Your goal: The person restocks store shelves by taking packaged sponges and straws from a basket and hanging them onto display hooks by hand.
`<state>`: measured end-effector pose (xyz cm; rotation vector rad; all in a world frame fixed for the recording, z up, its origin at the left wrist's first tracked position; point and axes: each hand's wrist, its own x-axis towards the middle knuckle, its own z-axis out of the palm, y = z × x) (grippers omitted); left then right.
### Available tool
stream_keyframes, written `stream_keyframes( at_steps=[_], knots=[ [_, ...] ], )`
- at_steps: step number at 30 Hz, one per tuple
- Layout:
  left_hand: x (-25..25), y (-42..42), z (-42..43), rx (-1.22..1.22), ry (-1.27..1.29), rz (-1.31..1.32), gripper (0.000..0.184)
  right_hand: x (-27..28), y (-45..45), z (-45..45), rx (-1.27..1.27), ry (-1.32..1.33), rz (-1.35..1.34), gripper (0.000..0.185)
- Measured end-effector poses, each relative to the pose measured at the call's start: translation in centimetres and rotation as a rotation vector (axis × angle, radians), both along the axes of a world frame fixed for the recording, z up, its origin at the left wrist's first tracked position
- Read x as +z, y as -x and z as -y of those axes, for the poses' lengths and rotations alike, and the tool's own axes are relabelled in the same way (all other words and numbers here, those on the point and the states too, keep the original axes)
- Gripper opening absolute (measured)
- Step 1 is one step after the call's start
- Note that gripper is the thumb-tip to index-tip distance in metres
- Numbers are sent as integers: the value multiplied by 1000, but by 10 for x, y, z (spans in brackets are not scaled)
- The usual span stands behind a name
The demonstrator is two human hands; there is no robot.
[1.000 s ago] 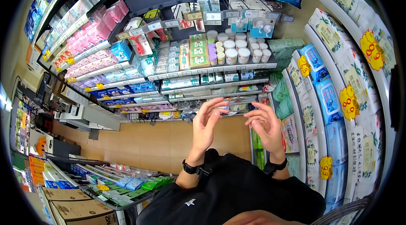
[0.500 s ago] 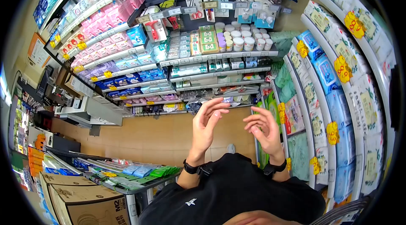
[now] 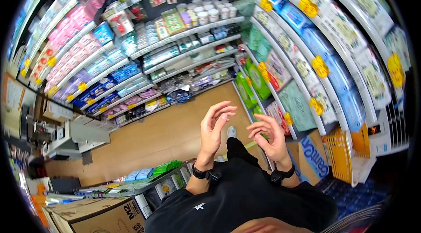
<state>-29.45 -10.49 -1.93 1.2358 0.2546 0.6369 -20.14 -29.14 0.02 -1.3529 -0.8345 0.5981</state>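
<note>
My left hand [image 3: 213,130] is raised in front of my body over the floor [image 3: 171,132], its fingers loosely curved and apart, holding nothing. A short gap away, my right hand [image 3: 269,136] is also raised and empty, with its fingers spread and palm turned inward. Neither hand touches anything. Nearest to my right hand are the lower right-hand shelves, with bright green packs [image 3: 256,79] and a pale green pack [image 3: 298,103]. A dark band with a small device [image 3: 213,174] sits on my left wrist, and a similar band [image 3: 283,174] on the right.
Ahead stand shelves with white tubs [image 3: 208,16] and pink packs [image 3: 70,22]. Tissue packs [image 3: 337,27] and blue wipe packs [image 3: 331,64] fill the right shelves. A yellow basket [image 3: 338,156] stands at right. Behind left are a low display rack [image 3: 144,184] and a cardboard box [image 3: 101,217].
My view has turned to the right, so the front shelves shift left and the yellow basket comes into view. A shoe and leg show more. Both hands keep nearly the same pose, empty.
</note>
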Motion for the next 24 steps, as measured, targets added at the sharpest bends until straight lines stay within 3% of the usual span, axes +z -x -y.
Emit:
stream_keyframes(
  at_steps=[14, 24],
  knots=[
    [10, -57, 148, -638, -16, 20, 38, 9, 56, 168, -665, -131, 15, 61],
    [22, -125, 335, -1043, -151, 27, 39, 1, 70, 336, -1102, -138, 51, 56]
  ],
)
